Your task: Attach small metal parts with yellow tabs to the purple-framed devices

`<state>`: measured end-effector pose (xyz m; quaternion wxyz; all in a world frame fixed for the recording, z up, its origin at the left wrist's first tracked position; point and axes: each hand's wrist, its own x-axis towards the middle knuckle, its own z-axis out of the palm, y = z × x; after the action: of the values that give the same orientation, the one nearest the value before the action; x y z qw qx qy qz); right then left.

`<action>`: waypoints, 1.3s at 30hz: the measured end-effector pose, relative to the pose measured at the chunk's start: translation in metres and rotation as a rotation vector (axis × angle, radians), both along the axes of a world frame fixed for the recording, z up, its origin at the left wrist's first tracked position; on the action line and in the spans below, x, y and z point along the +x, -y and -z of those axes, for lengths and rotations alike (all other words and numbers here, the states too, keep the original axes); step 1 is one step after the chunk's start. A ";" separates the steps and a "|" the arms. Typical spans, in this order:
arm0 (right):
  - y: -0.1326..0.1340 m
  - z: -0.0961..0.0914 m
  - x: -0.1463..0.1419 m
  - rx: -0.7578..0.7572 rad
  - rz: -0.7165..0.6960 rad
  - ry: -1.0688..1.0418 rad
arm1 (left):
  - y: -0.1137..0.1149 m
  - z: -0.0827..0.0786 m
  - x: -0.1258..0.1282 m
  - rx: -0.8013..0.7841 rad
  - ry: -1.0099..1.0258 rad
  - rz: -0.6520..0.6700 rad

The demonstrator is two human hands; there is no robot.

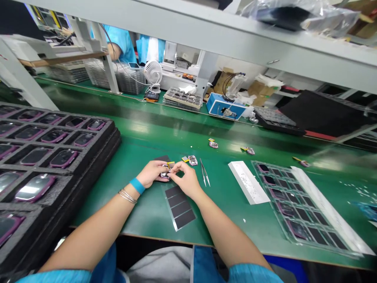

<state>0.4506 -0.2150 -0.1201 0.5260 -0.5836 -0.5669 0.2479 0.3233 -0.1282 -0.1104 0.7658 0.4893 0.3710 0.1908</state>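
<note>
My left hand [152, 173] holds a small opened smartwatch case [164, 173] over the green bench, its inside parts partly covered by my fingers. A yellow-edged piece [171, 164] sticks out at its far side. My right hand [184, 177] is closed in a pinch at the case's right edge; what lies between the fingertips is too small to tell. Just beyond my right hand lies another opened watch case [192, 160] with a yellow-and-grey battery [185, 159] beside it. Metal tweezers [205, 173] rest to the right. Below my hands is a sheet of black rectangular stickers [180, 208].
Black foam trays [61, 173] of purple-framed watches are stacked at left. A clear plastic tray [282, 220] and a white folded strip [249, 182] lie at right. Further opened watches [213, 144] sit beyond. Behind stand a fan [153, 72] and a blue device [225, 107]; a shelf beam crosses above.
</note>
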 end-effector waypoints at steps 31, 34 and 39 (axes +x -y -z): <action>-0.001 0.010 -0.003 -0.028 0.077 0.145 | 0.002 0.004 0.001 0.021 -0.013 0.005; -0.001 0.012 -0.002 -0.025 0.066 0.130 | 0.001 0.005 0.001 0.019 -0.005 0.001; -0.001 0.012 -0.003 0.010 0.047 0.209 | 0.001 0.006 0.000 0.032 0.014 0.000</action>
<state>0.4480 -0.2141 -0.1319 0.4726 -0.6167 -0.6061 0.1702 0.3234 -0.1292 -0.1161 0.7606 0.5001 0.3624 0.2003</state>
